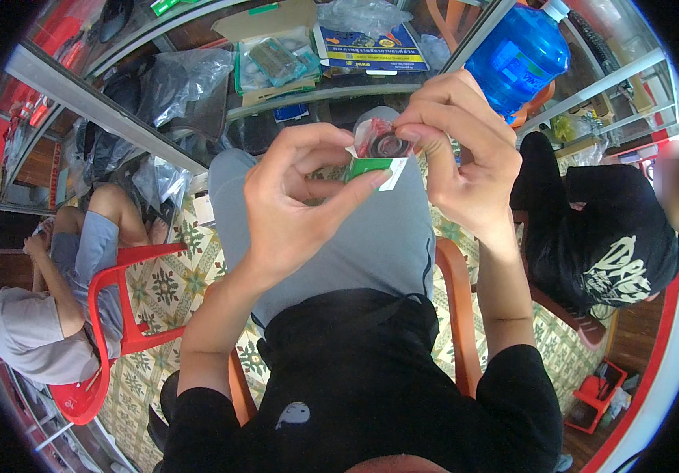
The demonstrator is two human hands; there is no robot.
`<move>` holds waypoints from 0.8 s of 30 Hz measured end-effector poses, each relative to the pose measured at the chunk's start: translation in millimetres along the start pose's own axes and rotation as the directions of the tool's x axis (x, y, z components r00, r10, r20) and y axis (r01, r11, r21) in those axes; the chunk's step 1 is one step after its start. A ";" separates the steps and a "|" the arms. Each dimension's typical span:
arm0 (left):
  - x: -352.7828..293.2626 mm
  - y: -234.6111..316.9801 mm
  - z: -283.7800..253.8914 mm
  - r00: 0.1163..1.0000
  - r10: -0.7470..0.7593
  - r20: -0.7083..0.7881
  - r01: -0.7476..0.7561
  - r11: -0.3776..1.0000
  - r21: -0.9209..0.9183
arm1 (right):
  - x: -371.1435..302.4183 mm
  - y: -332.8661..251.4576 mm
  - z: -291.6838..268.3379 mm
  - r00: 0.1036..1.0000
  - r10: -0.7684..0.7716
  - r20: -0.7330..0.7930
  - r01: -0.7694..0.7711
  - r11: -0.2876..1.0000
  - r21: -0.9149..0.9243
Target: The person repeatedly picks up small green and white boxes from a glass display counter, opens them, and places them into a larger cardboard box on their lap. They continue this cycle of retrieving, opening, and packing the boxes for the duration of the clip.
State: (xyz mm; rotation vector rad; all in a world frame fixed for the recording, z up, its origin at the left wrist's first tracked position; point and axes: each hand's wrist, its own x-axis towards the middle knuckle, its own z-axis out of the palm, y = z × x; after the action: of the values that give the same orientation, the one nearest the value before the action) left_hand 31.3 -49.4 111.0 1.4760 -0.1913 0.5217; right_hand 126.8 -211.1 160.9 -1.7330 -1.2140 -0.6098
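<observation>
Above my lap I hold a small green and white cardboard box (367,166) with its top end open. My left hand (296,193) is closed round the box, thumb along its front and fingers behind. At the box's mouth my right hand (465,146) pinches a clear and reddish plastic wrapping with a dark ring-shaped part (387,145) inside, looking like a bearing or seal. The ring part sits partly above the box's rim. Its lower portion is hidden by the box wall.
Ahead, a glass display case holds an opened carton (264,27) with bagged parts and a blue and yellow box (371,49). A large blue water bottle (519,59) stands at right. One person sits on a red chair (111,315) at left, another (607,229) at right.
</observation>
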 end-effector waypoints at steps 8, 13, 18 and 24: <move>-1.7 3.2 -1.4 0.999 0.036 0.007 -0.036 0.999 0.013 | -0.7 -2.5 1.8 0.997 -0.078 0.030 0.078 0.997 -0.013; -2.2 1.6 -1.8 0.998 0.026 -0.056 -0.030 0.997 -0.074 | -3.5 -4.8 4.0 0.997 -0.049 0.064 0.050 0.999 -0.014; -0.6 1.9 -3.8 0.998 0.063 -0.022 -0.064 0.998 -0.005 | -10.9 -7.2 -4.2 0.989 0.052 0.139 -0.054 0.998 0.010; -2.1 -0.1 -4.8 0.996 0.085 -0.014 -0.085 0.996 -0.017 | -16.0 -5.8 -2.5 0.988 0.071 0.135 -0.085 0.992 0.098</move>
State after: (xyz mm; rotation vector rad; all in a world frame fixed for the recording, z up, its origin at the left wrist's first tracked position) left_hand 28.5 -45.1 109.5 1.4514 -0.2488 0.5964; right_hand 115.4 -220.2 151.7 -1.7457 -1.2395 -0.3847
